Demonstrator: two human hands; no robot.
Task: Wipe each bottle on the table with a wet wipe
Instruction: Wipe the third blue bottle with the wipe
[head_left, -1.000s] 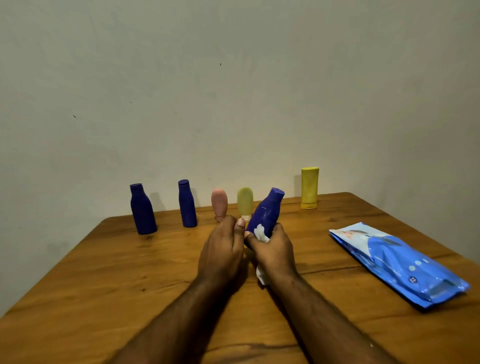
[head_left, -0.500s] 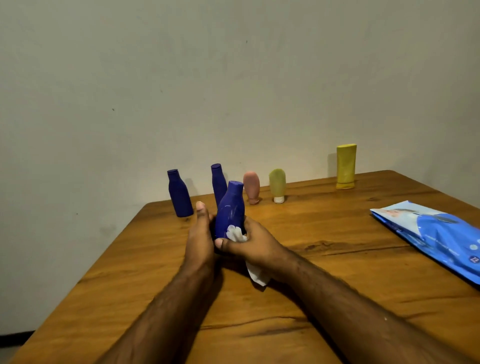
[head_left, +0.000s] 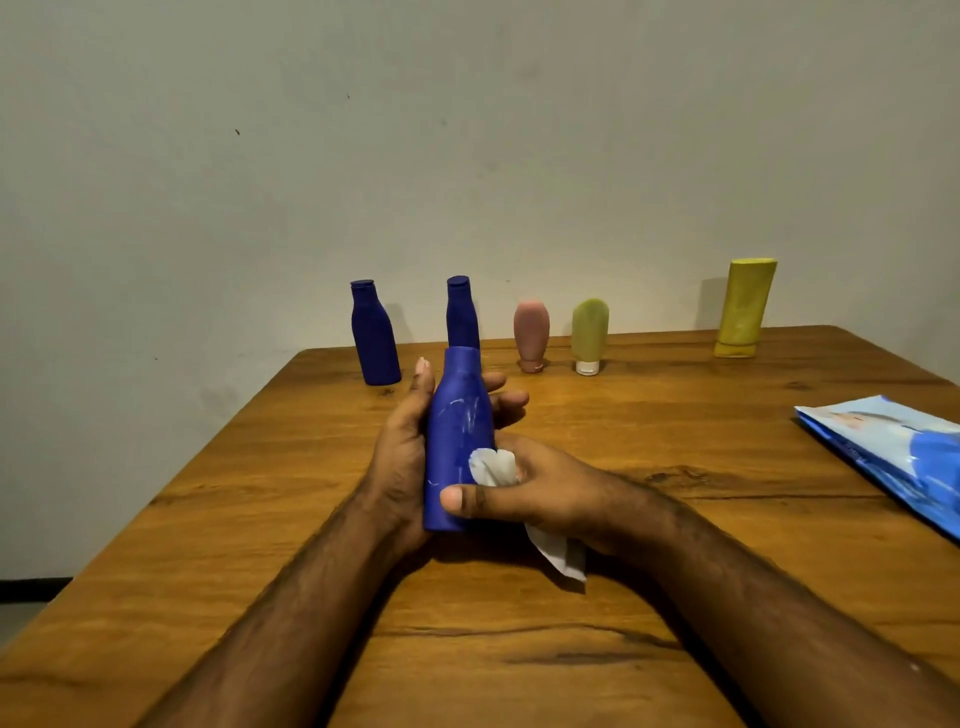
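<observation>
Five bottles along table's far edge; wipe pack right.

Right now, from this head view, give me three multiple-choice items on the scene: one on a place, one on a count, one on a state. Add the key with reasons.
1. Where does the wipes packet lie?
A. at the table's right edge
B. behind the bottles
C. under the left hand

2. How many bottles stand along the back of the table?
A. three
B. five
C. seven

3. What is the state of the white wipe?
A. sealed in the packet
B. flat on the table
C. pressed to the held blue bottle by the right hand

Key:
1 A: the packet sits at the right edge.
2 B: two blue, one pink, one green, one yellow stand there.
3 C: the right hand holds the wipe on the bottle, which the left hand cradles.
</observation>
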